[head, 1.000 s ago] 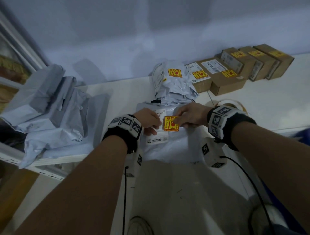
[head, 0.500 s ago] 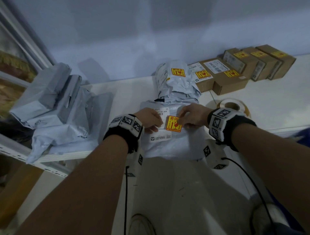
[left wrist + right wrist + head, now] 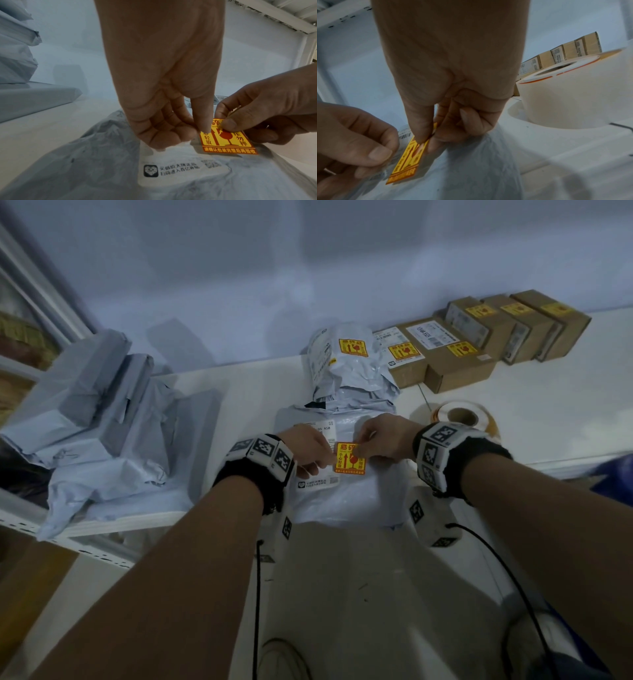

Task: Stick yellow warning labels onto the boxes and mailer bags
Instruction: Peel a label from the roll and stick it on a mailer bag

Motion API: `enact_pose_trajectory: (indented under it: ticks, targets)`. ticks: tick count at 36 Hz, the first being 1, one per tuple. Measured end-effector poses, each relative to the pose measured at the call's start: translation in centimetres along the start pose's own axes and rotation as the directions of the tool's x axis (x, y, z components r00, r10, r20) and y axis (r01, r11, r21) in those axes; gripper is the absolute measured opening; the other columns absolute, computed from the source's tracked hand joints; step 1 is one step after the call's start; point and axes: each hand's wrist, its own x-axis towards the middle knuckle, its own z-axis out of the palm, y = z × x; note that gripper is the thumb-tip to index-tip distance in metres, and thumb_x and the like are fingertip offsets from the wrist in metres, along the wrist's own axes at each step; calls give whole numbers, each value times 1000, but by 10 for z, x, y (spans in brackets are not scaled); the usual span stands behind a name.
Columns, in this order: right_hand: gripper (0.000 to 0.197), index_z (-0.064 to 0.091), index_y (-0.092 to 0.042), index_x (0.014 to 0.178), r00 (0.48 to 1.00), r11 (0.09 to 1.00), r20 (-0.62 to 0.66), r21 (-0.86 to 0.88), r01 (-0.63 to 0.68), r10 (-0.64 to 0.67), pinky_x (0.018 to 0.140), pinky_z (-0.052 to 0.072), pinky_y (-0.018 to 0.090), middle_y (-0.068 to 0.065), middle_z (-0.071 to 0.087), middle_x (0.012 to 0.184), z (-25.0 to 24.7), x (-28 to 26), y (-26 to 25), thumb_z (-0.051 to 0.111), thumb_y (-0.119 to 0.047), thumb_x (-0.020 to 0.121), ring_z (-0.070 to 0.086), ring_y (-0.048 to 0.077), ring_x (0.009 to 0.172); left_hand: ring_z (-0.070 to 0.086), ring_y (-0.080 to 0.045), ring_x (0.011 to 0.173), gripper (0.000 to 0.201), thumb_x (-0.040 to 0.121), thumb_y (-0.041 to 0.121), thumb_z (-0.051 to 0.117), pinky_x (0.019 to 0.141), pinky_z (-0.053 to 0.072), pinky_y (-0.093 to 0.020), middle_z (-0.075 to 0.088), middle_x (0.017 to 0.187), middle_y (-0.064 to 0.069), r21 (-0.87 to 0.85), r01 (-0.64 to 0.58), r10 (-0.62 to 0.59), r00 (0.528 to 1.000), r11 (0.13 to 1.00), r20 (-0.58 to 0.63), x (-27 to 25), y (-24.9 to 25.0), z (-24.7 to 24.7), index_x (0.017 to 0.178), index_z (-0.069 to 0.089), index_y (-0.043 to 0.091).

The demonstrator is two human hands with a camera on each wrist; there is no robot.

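On the white table (image 3: 212, 392) a grey mailer bag (image 3: 342, 501) lay flat in front of the person, with a white shipping slip (image 3: 180, 170) stuck to its top. The right hand (image 3: 383, 436) pinched the upper edge of a yellow warning label (image 3: 349, 463) between thumb and forefinger, its other fingers curled under; the label was tilted, its lower edge down on the bag just beside the slip and its top edge lifted. The left hand (image 3: 308, 450) had its fingers curled in, the thumb tip touching the label's left edge and the knuckles resting on the slip; whether it pinched anything could not be told. Behind this bag stood another grey bag (image 3: 346, 371) already bearing a yellow label (image 3: 353, 347). To its right a row of brown boxes (image 3: 479, 344) ran along the wall, each with a yellow label on top. A roll of labels (image 3: 573, 94) stood on the table just beside the right wrist. At the left edge of the table a heap of grey bags (image 3: 85, 419) lay piled up.
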Motion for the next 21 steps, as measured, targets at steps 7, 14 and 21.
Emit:
enact_pose_trajectory:
  ticks: [7,14,21]
  targets:
    - [18,69,-20,97,1000,999,-27,-34,-7,6,74,48,25,-1,65,96,3,3,2,74,-32,85,61,15,88,56,-11,59,10,88,17,74,59,51,-23,62,73,-1,22,14,-15,1000,1000,15,2,-3,3,86,67,10]
    - [29,68,-17,106,998,988,-60,-156,-2,-8,78,42,25,0,61,101,6,5,2,73,-37,84,56,16,94,59,-8,54,3,87,10,72,51,46,-19,69,79,-5,-45,1,2,997,999,74,4,-3,6,90,72,9]
    - [35,67,-15,113,998,986,-57,-168,-18,8,89,49,28,6,65,118,9,3,1,73,-36,85,60,21,109,62,-7,53,8,86,8,72,45,43,-18,73,77,-5,-62,32,-27,996,998,86,8,-3,8,93,75,8]
